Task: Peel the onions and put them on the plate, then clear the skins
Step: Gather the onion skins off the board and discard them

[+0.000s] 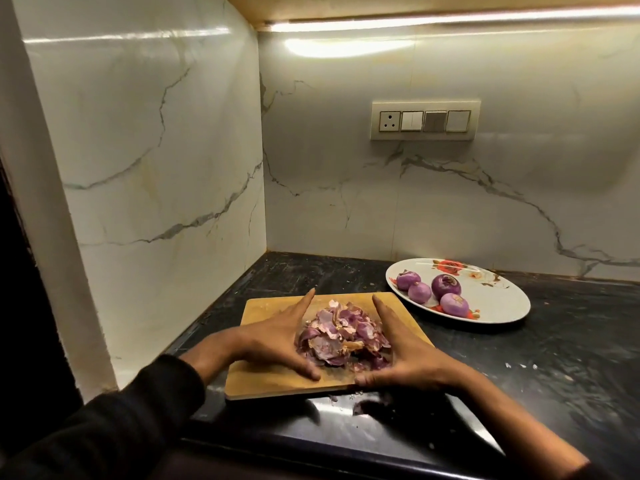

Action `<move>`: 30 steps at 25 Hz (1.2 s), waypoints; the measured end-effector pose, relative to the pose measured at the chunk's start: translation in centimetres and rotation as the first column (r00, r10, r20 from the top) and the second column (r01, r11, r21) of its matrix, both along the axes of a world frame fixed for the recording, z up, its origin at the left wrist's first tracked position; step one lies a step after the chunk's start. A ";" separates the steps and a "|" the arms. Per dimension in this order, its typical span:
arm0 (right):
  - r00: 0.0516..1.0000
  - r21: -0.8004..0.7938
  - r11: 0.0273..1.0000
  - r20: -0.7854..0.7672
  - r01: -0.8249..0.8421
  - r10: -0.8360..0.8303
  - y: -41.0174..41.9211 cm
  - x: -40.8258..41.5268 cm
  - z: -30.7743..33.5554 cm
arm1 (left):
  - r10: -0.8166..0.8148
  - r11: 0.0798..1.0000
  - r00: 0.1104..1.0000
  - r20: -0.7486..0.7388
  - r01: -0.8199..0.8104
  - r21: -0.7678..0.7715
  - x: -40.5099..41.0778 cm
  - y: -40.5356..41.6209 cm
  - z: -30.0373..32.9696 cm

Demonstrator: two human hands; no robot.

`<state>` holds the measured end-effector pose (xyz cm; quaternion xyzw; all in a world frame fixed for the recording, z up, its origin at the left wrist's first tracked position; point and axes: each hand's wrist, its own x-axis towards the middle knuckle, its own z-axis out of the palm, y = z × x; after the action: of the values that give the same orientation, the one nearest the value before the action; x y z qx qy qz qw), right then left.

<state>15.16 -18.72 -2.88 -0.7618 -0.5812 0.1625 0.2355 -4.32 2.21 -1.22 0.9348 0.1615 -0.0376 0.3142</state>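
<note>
1. We take the wooden cutting board (277, 379) as our landmark; it lies flat on the dark countertop (554, 358).
2. We see a heap of purple onion skins (341, 336) on the board's middle, toward its near edge.
3. Our left hand (277, 336) rests on the board against the heap's left side, fingers straight and spread, not clenched, palm edge touching the skins.
4. Our right hand (403, 348) mirrors it against the heap's right side, fingers extended, thumb at the board's near edge. Neither hand grips; both cup the heap between them.
5. A white flowered plate (502, 303) sits just beside the board's far right corner, holding four peeled onions (446, 285).
6. A few skin scraps (360, 407) lie on the countertop just in front of the board's near edge.
7. A switch panel (425, 120) is on the marble wall behind the board.
</note>
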 end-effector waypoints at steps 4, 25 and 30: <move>0.995 -0.057 0.995 0.051 -0.078 0.081 0.9 0.5 0.1 | 0.066 0.995 0.997 0.027 -0.068 0.079 0.1 -0.7 -1.8; 0.810 0.081 0.810 0.034 0.581 -0.585 1.5 2.4 -0.3 | 0.740 0.642 0.663 0.112 -0.746 0.176 -3.3 1.9 -3.3; 0.802 0.092 0.807 -0.225 0.583 -0.553 1.6 2.9 -0.1 | 0.745 0.622 0.612 0.264 -0.781 0.058 -3.4 1.5 -3.5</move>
<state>18.02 -17.16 -2.95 -0.8614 -0.3116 0.1092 0.3860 -7.68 3.73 -4.71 0.7971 0.5126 0.2148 0.2361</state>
